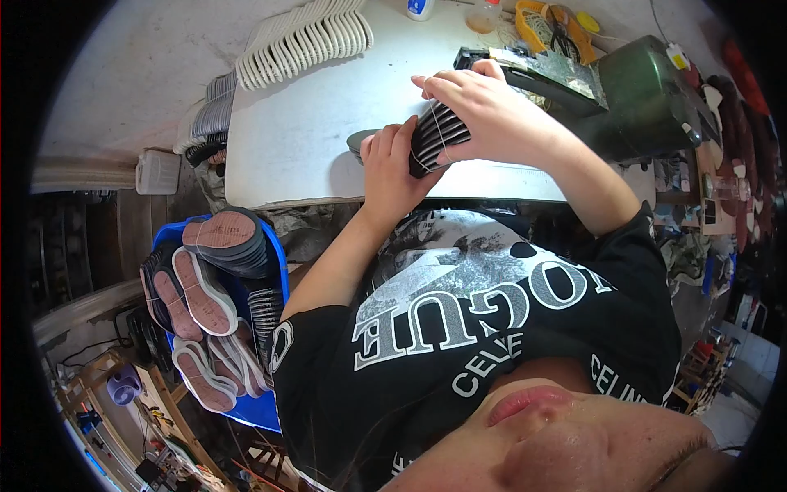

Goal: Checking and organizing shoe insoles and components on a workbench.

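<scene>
Stack of black shoe soles [438, 139] held at the near edge of the white tabletop [295, 139], bound with thin string. Left hand [392, 168] clamped on the stack's near end, thumb up; right hand [484, 111] draped over the top, fingers closed round the far side and the string. Likely light, rubbery and a little bendy, prone to fan out or slide if squeezed loosely; best gripped across both ends, pressing the layers flat together. Row of white soles [303, 41] at the far corner. Blue bin [275, 254] of grey and pink soles below left.
</scene>
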The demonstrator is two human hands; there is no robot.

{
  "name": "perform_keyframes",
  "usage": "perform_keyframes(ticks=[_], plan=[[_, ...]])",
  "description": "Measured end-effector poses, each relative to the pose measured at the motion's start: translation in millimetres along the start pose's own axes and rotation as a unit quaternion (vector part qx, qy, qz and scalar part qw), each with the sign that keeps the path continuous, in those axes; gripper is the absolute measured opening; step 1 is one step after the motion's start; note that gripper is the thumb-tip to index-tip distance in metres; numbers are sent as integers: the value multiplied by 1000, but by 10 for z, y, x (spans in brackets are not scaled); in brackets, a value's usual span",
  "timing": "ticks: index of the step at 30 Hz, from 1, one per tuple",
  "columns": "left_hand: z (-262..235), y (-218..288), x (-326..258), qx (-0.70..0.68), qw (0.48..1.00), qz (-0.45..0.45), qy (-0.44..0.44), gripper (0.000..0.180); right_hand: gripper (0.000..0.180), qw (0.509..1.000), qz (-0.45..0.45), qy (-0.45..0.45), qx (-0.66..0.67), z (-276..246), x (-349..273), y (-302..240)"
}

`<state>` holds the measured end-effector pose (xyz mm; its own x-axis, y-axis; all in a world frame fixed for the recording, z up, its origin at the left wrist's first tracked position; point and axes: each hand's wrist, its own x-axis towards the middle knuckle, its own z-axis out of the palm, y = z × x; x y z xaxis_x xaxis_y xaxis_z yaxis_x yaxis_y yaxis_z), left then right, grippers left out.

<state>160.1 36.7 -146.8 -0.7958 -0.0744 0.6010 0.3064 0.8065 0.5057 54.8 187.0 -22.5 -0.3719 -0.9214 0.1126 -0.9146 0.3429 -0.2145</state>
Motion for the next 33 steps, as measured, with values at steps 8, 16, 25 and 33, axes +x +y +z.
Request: perform_keyframes(ticks=[8, 16, 25, 33], plan=[[-49, -135, -288, -49, 997, 54, 10, 84, 48, 923, 35, -290, 250, -187, 347, 184], [-48, -422, -606, -95, 989, 86, 75, 97, 46, 794, 89, -136, 586, 811, 362, 259], [-303, -445, -285, -208, 973, 43, 94, 111, 113, 800, 18, 178, 573, 1102, 156, -394], [-98, -694, -430, -182, 982, -54, 5, 86, 81, 858, -28, 74, 508, 1859, 133, 36]])
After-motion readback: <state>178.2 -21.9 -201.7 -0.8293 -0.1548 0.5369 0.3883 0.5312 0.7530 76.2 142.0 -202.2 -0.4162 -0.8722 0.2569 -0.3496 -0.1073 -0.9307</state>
